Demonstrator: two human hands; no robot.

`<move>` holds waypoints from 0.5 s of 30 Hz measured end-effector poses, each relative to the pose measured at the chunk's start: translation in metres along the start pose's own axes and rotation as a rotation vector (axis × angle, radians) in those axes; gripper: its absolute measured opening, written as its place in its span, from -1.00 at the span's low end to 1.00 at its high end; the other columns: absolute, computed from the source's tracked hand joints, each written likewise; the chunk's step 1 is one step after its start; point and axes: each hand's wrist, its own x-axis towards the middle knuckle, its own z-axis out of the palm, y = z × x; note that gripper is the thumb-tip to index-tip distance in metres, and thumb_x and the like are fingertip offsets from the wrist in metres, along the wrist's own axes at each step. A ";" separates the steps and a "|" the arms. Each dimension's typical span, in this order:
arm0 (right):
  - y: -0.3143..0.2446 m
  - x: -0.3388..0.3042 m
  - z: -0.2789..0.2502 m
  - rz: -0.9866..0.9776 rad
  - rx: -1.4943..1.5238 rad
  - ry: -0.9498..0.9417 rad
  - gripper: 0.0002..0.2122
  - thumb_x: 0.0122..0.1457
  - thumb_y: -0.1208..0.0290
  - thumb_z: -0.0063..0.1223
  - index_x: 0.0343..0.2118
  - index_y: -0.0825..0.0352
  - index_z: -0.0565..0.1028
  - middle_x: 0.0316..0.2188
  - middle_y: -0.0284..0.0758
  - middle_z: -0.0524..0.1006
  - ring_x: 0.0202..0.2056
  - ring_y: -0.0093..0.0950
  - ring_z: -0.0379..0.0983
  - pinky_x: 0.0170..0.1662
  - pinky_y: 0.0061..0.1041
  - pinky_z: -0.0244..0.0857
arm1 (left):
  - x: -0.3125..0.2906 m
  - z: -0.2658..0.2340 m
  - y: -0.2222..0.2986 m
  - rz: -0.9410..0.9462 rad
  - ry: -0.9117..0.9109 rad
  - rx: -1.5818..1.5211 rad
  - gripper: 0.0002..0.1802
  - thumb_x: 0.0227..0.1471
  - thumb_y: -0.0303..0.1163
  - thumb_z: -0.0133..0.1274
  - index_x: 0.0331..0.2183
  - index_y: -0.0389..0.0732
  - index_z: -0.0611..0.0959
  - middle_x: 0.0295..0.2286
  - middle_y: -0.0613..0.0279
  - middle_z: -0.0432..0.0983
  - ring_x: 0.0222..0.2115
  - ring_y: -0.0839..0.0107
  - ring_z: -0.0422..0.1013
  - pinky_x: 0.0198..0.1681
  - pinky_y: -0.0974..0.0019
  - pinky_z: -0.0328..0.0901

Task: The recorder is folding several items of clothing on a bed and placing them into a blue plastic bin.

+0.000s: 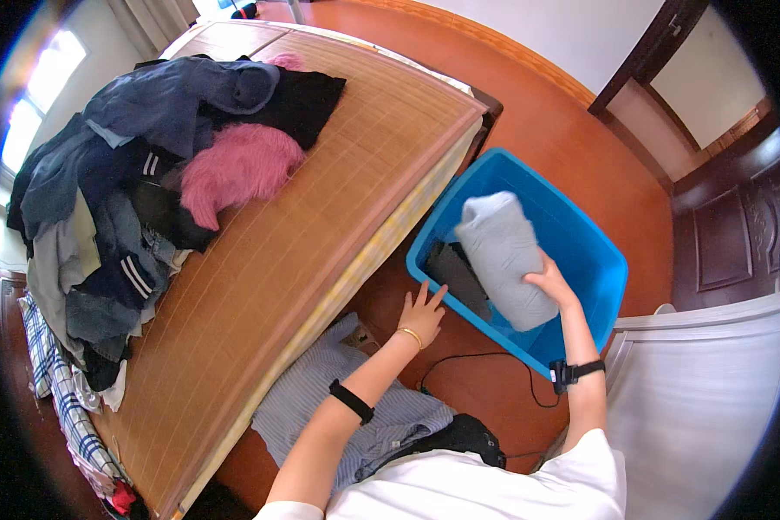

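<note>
A rolled, pale grey-blue garment (pixel 500 251) is in my right hand (pixel 553 279), held over the blue plastic tub (pixel 588 260). My thumb lies on its near side, and the other fingers are hidden behind it. Inside the tub, against its left wall, rests a dark grey folded cloth (pixel 459 276). My left hand (pixel 422 316) holds nothing, its fingers spread just outside the tub's near left rim. Below that hand, a striped blue-grey garment (pixel 312 381) lies between the bed and me.
On the bed's woven mat (pixel 347 182) a heap of dark clothes (pixel 87 199) is piled, with a fluffy pink garment (pixel 243 169) beside it. A black cable (pixel 472 356) runs over the red floor. A white cabinet (pixel 702 381) stands at right, near a dark door (pixel 728 234).
</note>
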 end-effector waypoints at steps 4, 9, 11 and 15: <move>0.077 0.052 0.027 0.260 -0.107 -0.372 -0.28 -0.16 0.35 0.24 0.15 0.41 0.24 0.03 -0.22 0.42 0.05 -0.41 0.33 0.12 -0.39 0.19 | 0.011 0.018 -0.002 -0.004 -0.001 0.041 -0.58 -0.09 -0.32 0.14 -0.12 -0.20 0.57 0.22 0.23 0.00 0.16 0.02 0.03 0.06 0.00 0.20; 0.178 0.084 0.101 0.333 -0.353 -0.411 -0.23 -0.20 0.28 0.27 0.16 0.36 0.24 -0.01 -0.16 0.46 0.01 -0.31 0.37 0.11 -0.34 0.21 | 0.000 0.021 0.000 -0.016 -0.079 -0.061 -0.49 -0.16 -0.31 0.21 -0.10 -0.24 0.54 0.17 0.22 0.08 0.08 -0.01 0.12 0.09 0.05 0.21; 0.212 0.093 0.110 0.205 -0.495 -0.327 -0.18 -0.23 0.25 0.29 0.18 0.34 0.21 -0.04 -0.14 0.48 0.00 -0.27 0.39 0.11 -0.32 0.22 | -0.010 0.023 -0.002 -0.027 -0.086 -0.024 -0.42 -0.16 -0.31 0.22 -0.04 -0.24 0.50 0.19 0.22 0.03 0.11 -0.07 0.08 0.13 0.00 0.17; 0.238 0.090 0.126 0.306 -0.580 -0.327 -0.04 -0.25 0.33 0.32 0.28 0.13 0.02 0.21 0.01 0.11 0.13 -0.04 0.21 0.15 -0.21 0.17 | -0.016 0.027 -0.011 -0.074 -0.140 -0.074 -0.36 -0.15 -0.29 0.22 0.01 -0.25 0.44 0.21 0.20 -0.04 0.15 -0.08 0.01 0.17 -0.02 0.12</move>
